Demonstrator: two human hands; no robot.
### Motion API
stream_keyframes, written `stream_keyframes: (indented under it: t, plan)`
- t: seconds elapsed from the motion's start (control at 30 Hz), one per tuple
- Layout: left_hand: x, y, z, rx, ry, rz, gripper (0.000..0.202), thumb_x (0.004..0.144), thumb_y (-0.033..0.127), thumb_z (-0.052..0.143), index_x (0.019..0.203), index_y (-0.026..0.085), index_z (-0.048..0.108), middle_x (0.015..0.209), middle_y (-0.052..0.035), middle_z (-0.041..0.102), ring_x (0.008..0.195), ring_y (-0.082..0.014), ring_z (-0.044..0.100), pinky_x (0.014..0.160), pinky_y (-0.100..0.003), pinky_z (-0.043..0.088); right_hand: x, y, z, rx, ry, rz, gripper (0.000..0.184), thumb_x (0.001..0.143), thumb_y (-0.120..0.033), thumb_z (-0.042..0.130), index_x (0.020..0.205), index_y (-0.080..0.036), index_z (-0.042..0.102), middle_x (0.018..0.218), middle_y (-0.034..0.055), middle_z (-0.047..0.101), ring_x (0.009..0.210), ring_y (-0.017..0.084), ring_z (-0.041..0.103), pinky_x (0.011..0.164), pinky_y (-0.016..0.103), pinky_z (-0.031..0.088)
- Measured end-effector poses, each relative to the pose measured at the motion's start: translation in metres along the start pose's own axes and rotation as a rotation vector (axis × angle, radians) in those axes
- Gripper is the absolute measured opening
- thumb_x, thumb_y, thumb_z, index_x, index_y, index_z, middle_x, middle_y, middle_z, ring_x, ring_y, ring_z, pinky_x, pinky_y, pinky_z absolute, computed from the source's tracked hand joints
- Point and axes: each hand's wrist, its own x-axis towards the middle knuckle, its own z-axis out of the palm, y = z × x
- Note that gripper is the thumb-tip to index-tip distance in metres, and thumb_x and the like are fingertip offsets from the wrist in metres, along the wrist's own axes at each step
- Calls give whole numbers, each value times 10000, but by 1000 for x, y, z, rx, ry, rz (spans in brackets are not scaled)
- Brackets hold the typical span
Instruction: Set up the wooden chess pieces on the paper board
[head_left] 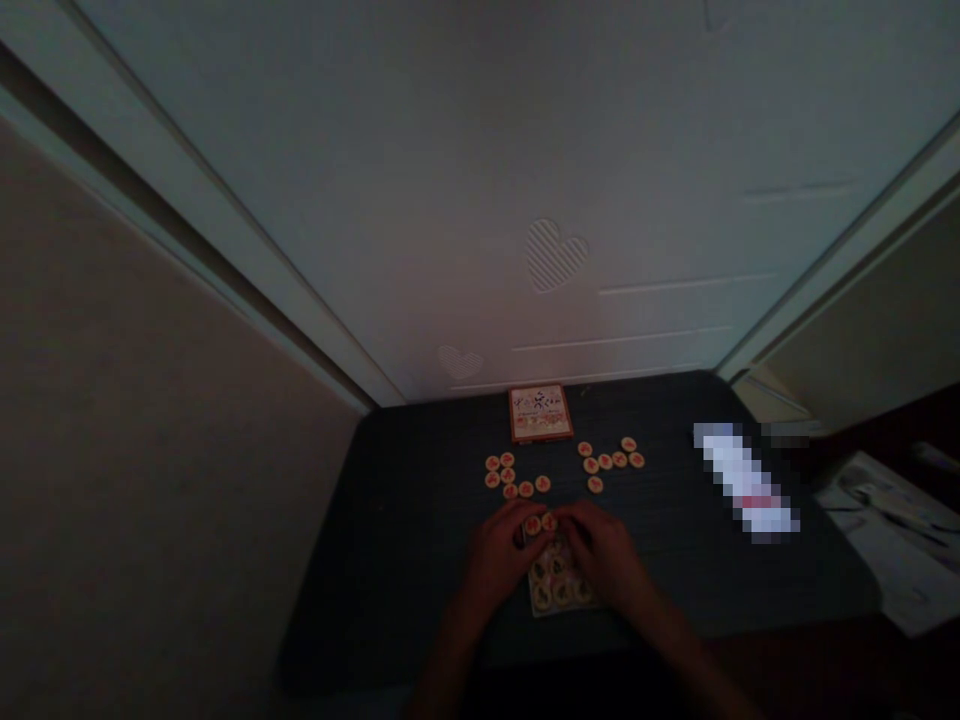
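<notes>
My left hand [501, 558] and my right hand [606, 552] meet over a small tray [559, 592] that holds several round wooden game discs. Two discs with red marks [540, 523] sit between my fingertips at the tray's far end; each hand's fingers curl in a pinch round them. Loose discs lie further out on the dark table [390, 560]: one cluster on the left [510, 477] and another on the right [609, 460]. A decorated square box lid [540, 412] lies beyond them near the wall.
A white, blurred-out oblong object [746, 482] lies at the table's right side. Papers [892, 530] rest on a surface off the right edge. A pale wall with heart shapes [553, 255] stands right behind the table. The room is dim.
</notes>
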Motion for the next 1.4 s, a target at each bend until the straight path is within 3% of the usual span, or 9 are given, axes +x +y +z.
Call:
stream_keyframes:
  t: [0.47,0.7,1.03,1.4]
  plan:
    - [0,-1,1,10,13,11,308,856,371,753,1161,331,728,1184,2,732,1080,-213,695,949,-332,558,1,6,-15,-82,85,-15,185,964,-196,550,1061,-226,704,1014,56,752,939,206,707,863,337,556]
    - [0,3,1,-18,-7,-6,272,893,373,706,1162,335,726,1166,1,732,1067,-208,697,938,-322,565,-1,12,-3,-271,58,-103,113,920,-202,641,984,-242,725,926,54,741,902,246,657,859,410,507]
    - [1,-2,1,-52,-5,-19,264,874,355,723,1134,313,743,1141,-13,747,998,-211,711,920,-344,576,-3,10,0,-247,17,-113,146,952,-199,610,1028,-251,723,981,52,755,936,248,659,899,430,488]
    - [1,-3,-1,-58,-15,-18,304,845,354,759,1145,307,740,1179,-24,737,1092,-237,689,991,-393,553,-5,7,-2,-237,9,-93,160,948,-181,625,1048,-255,726,1001,38,761,949,240,669,908,421,483]
